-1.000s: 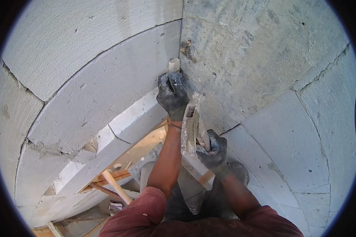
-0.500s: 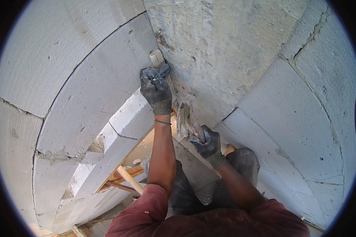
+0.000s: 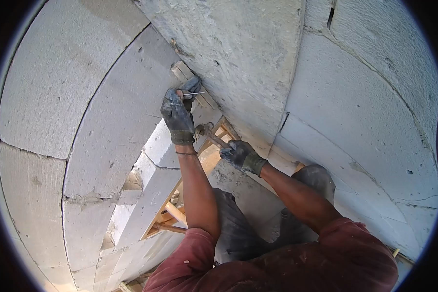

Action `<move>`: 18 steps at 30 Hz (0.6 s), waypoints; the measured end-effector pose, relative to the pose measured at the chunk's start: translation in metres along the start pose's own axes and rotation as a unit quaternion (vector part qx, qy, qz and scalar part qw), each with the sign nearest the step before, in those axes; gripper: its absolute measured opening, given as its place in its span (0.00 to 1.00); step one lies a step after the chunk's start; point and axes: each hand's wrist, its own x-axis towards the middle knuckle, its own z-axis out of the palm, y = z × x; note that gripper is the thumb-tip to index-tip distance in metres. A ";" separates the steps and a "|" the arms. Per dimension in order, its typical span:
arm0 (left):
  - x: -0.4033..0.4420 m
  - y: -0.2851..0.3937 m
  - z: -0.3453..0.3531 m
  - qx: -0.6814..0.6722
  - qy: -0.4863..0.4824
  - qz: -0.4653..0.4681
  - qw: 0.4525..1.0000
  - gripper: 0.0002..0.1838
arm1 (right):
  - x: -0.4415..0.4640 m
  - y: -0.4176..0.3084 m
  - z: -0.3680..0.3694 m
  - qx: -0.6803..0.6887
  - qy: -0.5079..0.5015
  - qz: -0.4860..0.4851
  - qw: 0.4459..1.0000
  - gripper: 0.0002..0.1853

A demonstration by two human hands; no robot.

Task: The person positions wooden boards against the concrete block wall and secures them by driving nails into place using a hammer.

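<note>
My left hand (image 3: 176,114), in a dark worn glove, is raised by the wall corner. Its thumb and fingers pinch a thin nail (image 3: 194,93) that points right, across a wooden strip (image 3: 207,99). The strip lies along the corner, partly hidden behind the fingers. Lower and to the right, my right hand (image 3: 242,156), gloved too, is wrapped round the handle of a hammer (image 3: 216,137). The hammer's head is just right of my left wrist, apart from the nail.
Pale block walls (image 3: 107,112) rise on the left, and more blocks (image 3: 355,112) stand on the right. A rough concrete face (image 3: 238,53) fills the middle. Below my left arm are an opening edged with blocks and wooden poles (image 3: 175,212). My knees are close underneath.
The hammer and my right hand have moved up and left, nearer my left hand. The nail in my left fingers now shows clearly. The view has turned, and more of the strip is visible.
</note>
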 end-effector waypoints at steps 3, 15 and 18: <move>0.001 -0.006 -0.008 0.046 0.028 -0.006 0.999 0.12 | -0.021 -0.079 -0.019 -0.342 0.019 0.005 0.940 0.22; -0.004 -0.004 0.003 0.083 0.022 0.035 0.996 0.13 | -0.027 -0.015 0.015 0.549 0.054 0.276 0.787 0.30; -0.006 -0.009 0.004 0.059 0.024 0.057 0.996 0.14 | -0.014 -0.016 0.030 0.574 0.109 0.251 0.772 0.28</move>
